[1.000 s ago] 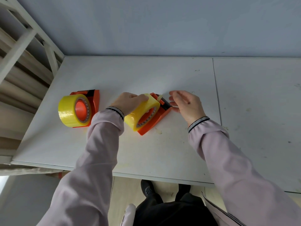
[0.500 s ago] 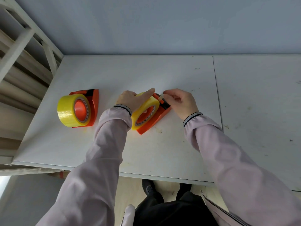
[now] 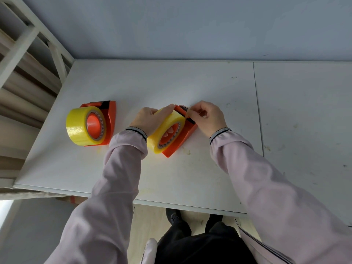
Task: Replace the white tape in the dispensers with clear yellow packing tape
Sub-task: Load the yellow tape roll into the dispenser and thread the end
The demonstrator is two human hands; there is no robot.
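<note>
Two orange tape dispensers lie on the white table [image 3: 171, 82], each with a clear yellow tape roll on its hub. The left dispenser [image 3: 109, 119] carries a yellow roll [image 3: 78, 126] and nobody touches it. The middle dispenser [image 3: 182, 138] is tilted and holds a second yellow roll [image 3: 167, 128]. My left hand [image 3: 148, 121] grips this roll from the left, thumb lying over its top. My right hand [image 3: 207, 117] has its fingers pinched at the black cutter end of the middle dispenser, on the tape's free end. No white tape is in view.
A white slatted frame [image 3: 28, 54] stands beyond the table's left edge. A grey wall runs along the back. A seam [image 3: 258, 115] divides the table from a second white panel on the right. My legs and shoes show below the near edge.
My right hand went from open and flat beside the dispenser to pinched at its cutter end. My left thumb slid up over the top of the roll.
</note>
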